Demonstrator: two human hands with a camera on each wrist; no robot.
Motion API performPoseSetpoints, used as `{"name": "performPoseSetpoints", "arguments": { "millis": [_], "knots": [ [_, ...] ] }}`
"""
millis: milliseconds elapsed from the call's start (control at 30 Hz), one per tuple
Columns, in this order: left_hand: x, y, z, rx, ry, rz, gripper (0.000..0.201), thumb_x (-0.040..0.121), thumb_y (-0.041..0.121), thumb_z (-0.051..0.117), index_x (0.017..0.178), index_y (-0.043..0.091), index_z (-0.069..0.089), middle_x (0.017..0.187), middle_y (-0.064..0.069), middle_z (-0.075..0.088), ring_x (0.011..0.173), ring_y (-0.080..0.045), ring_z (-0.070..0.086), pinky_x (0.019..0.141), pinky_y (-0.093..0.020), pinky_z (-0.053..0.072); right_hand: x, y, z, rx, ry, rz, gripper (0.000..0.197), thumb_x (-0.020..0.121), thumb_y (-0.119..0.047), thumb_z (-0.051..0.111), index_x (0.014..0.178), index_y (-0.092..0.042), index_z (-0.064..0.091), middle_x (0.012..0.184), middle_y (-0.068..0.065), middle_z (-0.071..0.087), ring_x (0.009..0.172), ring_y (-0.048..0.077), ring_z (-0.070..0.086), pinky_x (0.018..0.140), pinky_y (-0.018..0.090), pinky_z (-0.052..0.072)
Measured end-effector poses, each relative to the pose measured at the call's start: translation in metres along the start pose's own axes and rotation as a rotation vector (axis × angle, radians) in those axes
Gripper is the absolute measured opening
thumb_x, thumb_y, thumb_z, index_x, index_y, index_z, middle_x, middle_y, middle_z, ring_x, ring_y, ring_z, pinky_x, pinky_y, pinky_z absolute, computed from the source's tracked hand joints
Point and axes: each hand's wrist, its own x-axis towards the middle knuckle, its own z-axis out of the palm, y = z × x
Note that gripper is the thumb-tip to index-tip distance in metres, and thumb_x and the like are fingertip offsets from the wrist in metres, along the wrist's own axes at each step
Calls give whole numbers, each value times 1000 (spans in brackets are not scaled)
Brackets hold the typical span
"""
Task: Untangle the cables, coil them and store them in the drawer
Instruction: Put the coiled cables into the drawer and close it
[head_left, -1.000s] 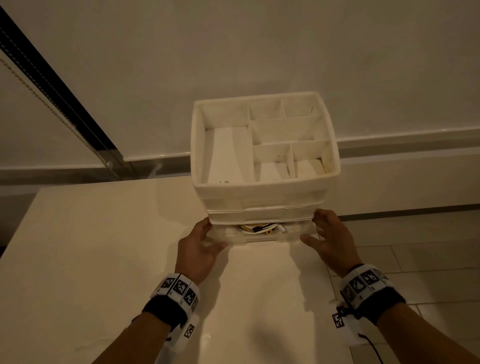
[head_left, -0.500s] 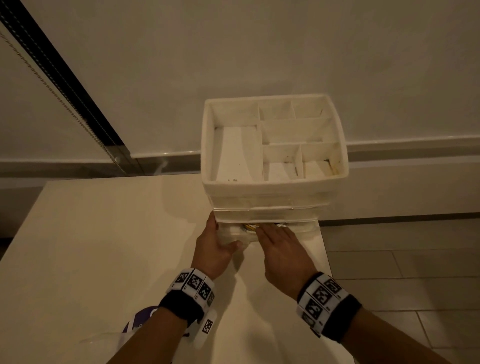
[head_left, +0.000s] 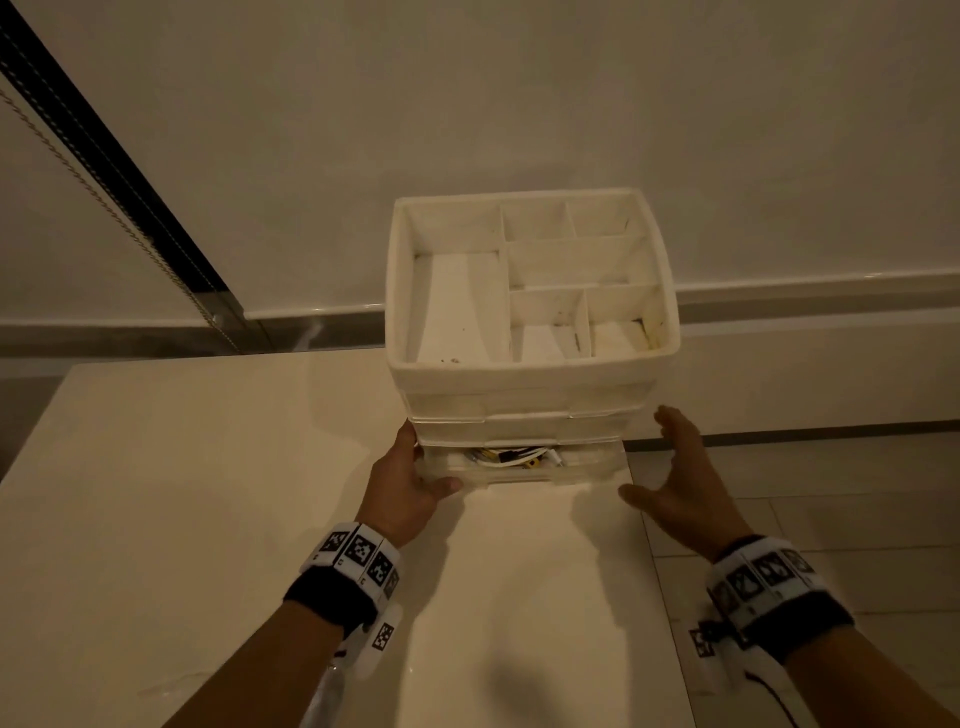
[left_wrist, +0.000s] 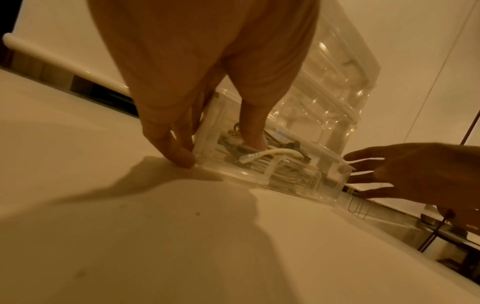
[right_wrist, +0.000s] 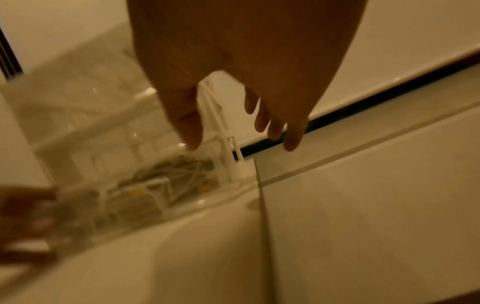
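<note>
A white drawer unit (head_left: 530, 379) with an open divided tray on top stands at the table's far right. Its clear bottom drawer (head_left: 582, 470) is pulled out a little. Coiled white and dark cables (head_left: 511, 456) lie inside, and the white coil (left_wrist: 275, 164) shows through the clear front. My left hand (head_left: 415, 478) grips the drawer's left front corner, thumb on the front and fingers (left_wrist: 176, 148) along the side. Just off the drawer's right corner hovers my right hand (head_left: 670, 467), fingers spread and holding nothing. It is blurred in the right wrist view (right_wrist: 241, 123).
The white table (head_left: 208, 493) stretches to the left and towards me. Its right edge (head_left: 649, 545) runs just beside the drawer unit, with tiled floor (head_left: 831, 493) beyond. A wall stands behind the unit, and a blind chain (head_left: 104, 208) hangs at the far left.
My right hand left the middle of the drawer front and swung out to the right, now spread beside the right corner. The left hand stays on the left corner.
</note>
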Motion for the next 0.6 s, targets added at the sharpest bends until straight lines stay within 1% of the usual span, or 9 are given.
{"name": "performPoseSetpoints", "arguments": {
  "millis": [33, 67, 133, 233, 333, 433, 500, 567, 600],
  "knots": [
    [0, 1, -1, 18, -4, -2, 75, 73, 8, 83, 136, 22, 45, 111, 6, 66, 102, -12, 61, 86, -23, 43, 5, 0, 0, -35, -68, -34, 101, 71, -14, 83, 149, -18, 20, 152, -4, 31, 138, 15, 32, 113, 34, 29],
    [-1, 3, -1, 33, -7, -3, 73, 74, 8, 82, 136, 21, 45, 110, 5, 66, 101, -13, 61, 86, -23, 43, 9, -3, 3, -57, -100, -87, 102, 70, -16, 84, 150, -19, 20, 149, -9, 32, 136, 10, 32, 111, 29, 28],
    [-1, 4, -2, 51, -12, -14, 70, 75, 9, 81, 135, 21, 46, 109, 5, 66, 99, -14, 61, 85, -22, 42, 15, -7, 11, -50, -98, -152, 89, 71, -16, 84, 144, -20, 33, 134, -15, 44, 122, 4, 41, 101, 24, 32],
    [0, 7, -3, 64, -18, -27, 66, 76, 8, 80, 132, 23, 49, 106, 6, 66, 96, -13, 61, 82, -18, 43, 20, -8, 23, -33, -2, -142, 67, 72, -14, 82, 130, -20, 49, 115, -12, 58, 107, 10, 54, 90, 24, 39],
    [2, 8, -4, 92, 1, -37, 59, 76, 9, 80, 128, 22, 54, 99, 7, 68, 90, -11, 62, 85, -22, 47, 22, -5, 28, -12, 47, -119, 57, 74, -11, 80, 125, -19, 54, 107, -12, 59, 102, 11, 56, 87, 24, 40],
    [4, 5, -1, 119, 58, -57, 47, 79, 12, 79, 122, 16, 58, 83, 13, 63, 76, 2, 57, 71, -14, 41, 23, -3, 33, 44, 98, -111, 51, 74, -10, 80, 120, -19, 57, 108, -8, 65, 102, 12, 60, 90, 28, 45],
    [5, 6, 1, 144, 97, -68, 38, 82, 18, 77, 116, 11, 59, 79, 9, 63, 75, -7, 61, 71, -19, 43, 24, -3, 39, 133, 148, -84, 49, 75, -7, 79, 118, -20, 59, 108, -6, 68, 102, 14, 62, 95, 31, 48],
    [7, 7, 3, 175, 133, -59, 31, 86, 22, 73, 112, 10, 60, 89, -3, 70, 86, -23, 66, 76, -25, 46, 26, -3, 45, 185, 198, -55, 45, 77, -6, 77, 116, -19, 60, 104, -6, 68, 101, 14, 63, 95, 32, 49],
    [8, 7, 3, 195, 144, -52, 27, 88, 22, 71, 110, 10, 60, 94, -7, 72, 89, -27, 67, 77, -26, 48, 26, -5, 46, 199, 217, -39, 42, 79, -6, 76, 116, -17, 60, 102, -5, 67, 99, 14, 63, 94, 31, 49]
  ]
}}
